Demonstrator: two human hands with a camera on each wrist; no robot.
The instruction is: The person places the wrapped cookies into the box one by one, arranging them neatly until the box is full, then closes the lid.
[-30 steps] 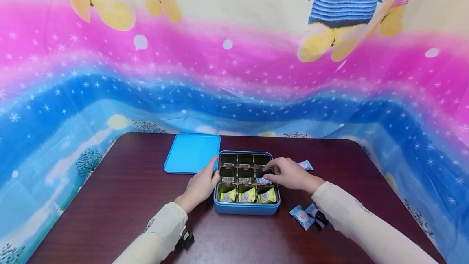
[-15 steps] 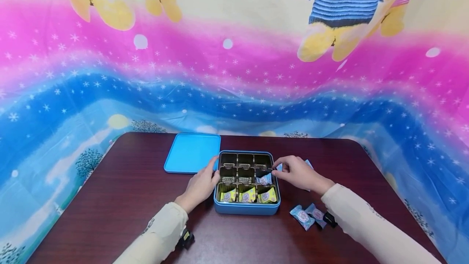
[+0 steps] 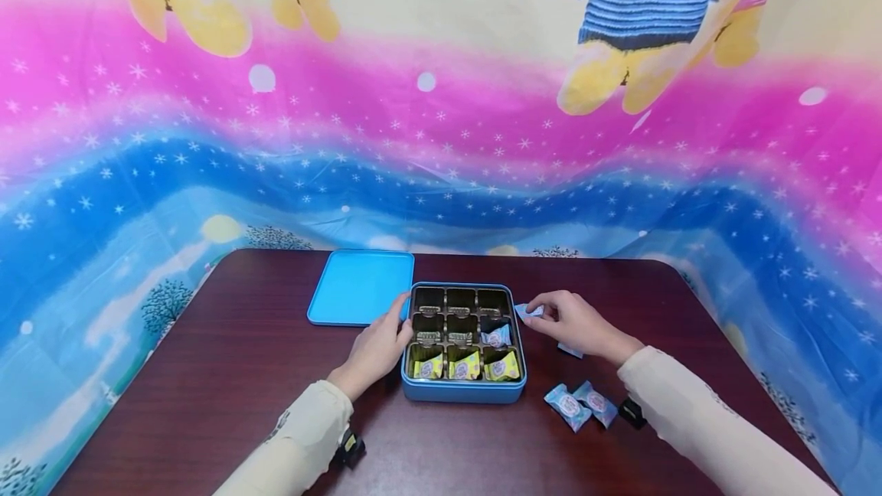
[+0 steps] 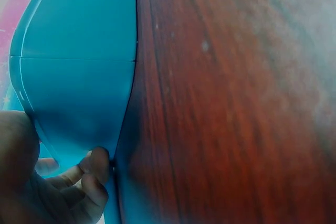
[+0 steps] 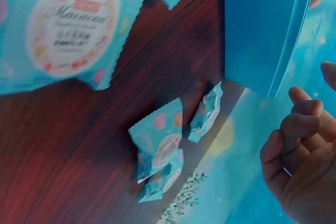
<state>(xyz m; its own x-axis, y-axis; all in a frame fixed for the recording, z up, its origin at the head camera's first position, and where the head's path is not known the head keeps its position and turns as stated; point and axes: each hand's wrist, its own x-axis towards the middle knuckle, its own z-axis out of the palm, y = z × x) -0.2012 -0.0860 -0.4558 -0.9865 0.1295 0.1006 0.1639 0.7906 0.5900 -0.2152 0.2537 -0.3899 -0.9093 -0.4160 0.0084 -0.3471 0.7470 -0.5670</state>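
Fingers of the right hand point(image 3: 575, 321): here they hang, just right of the box point(image 3: 463, 393), index and thumb parted, the rest bent; the right wrist view shows nothing between them, so no hold on anything.
Fingers of the left hand point(image 3: 372, 347): loosely bent, tips against the box's left wall, steadying it by the look of things rather than clamping round it.
Risk at the box wall: the nearest sweet point(image 3: 527, 311) sits so near that a hurried pinch could bump the wall or jam the sweet against it, purely for want of room.
Risk in the wrapper: it looks slick and crimped, so a grab by the frilly end alone might slip.
Risk under the palm: a second sweet point(image 3: 570, 350) peeps out below the hand, and a low wrist could brush it away.
Risk from the left: too hard a lean might slide the box and jog the blue sweet point(image 3: 496, 336) in its right-hand middle compartment.
Nearest sweet, position: on the table point(image 3: 482, 450), right at the index and thumb tips from the head view; touching or not, I cannot tell.
Front pair: two more sweets point(image 3: 568, 407) lie together nearer the person, well apart from those fingertips.
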